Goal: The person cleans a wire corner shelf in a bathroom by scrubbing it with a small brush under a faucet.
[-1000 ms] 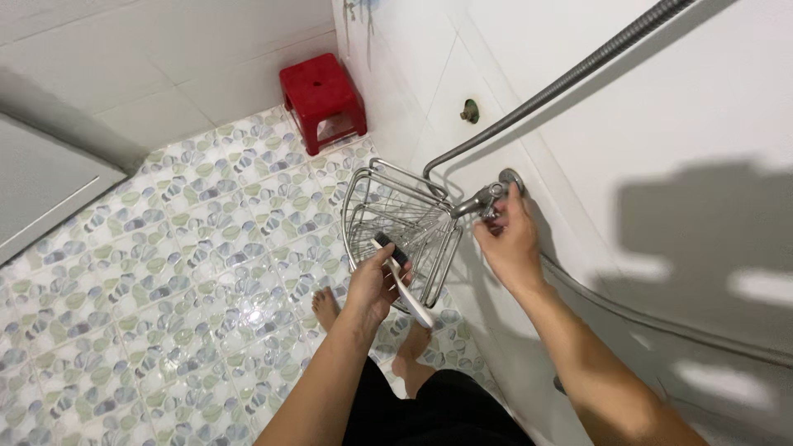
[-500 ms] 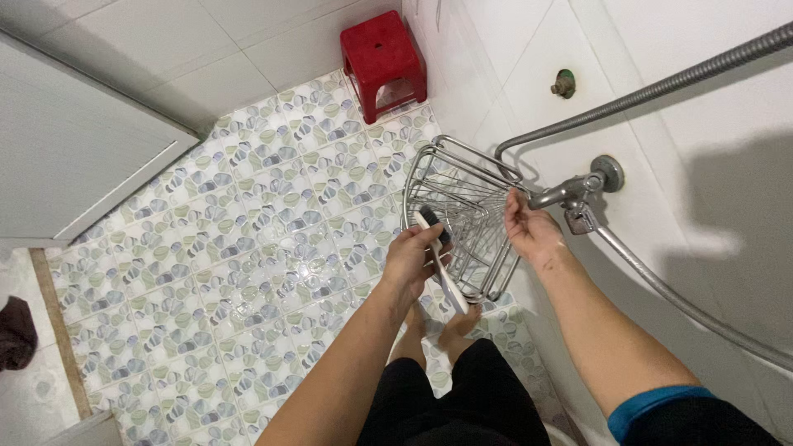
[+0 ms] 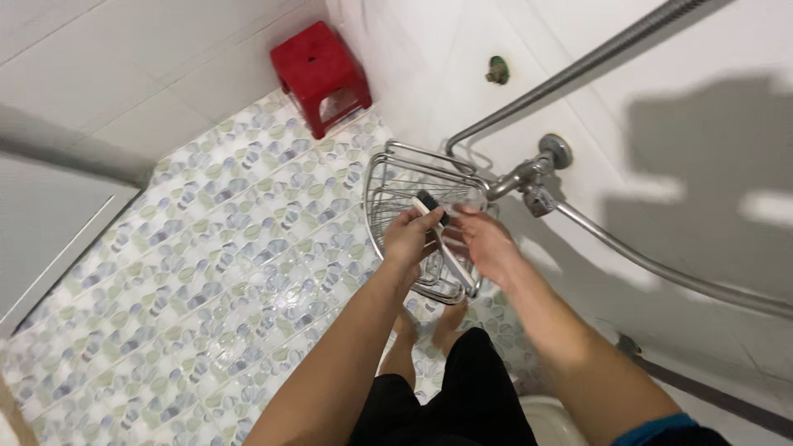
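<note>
We hold a white-handled brush [image 3: 443,239] in our left hand [image 3: 410,239], fingers wrapped shut around its handle, its dark bristle head up over the wire basket [image 3: 392,190] that hangs in the wall corner beside the tap [image 3: 529,172]. Our right hand [image 3: 487,244] is half open, its fingertips touching the handle just beside the left grip. To work well, we judge it best to steady the basket rim while scrubbing along the wires.
</note>
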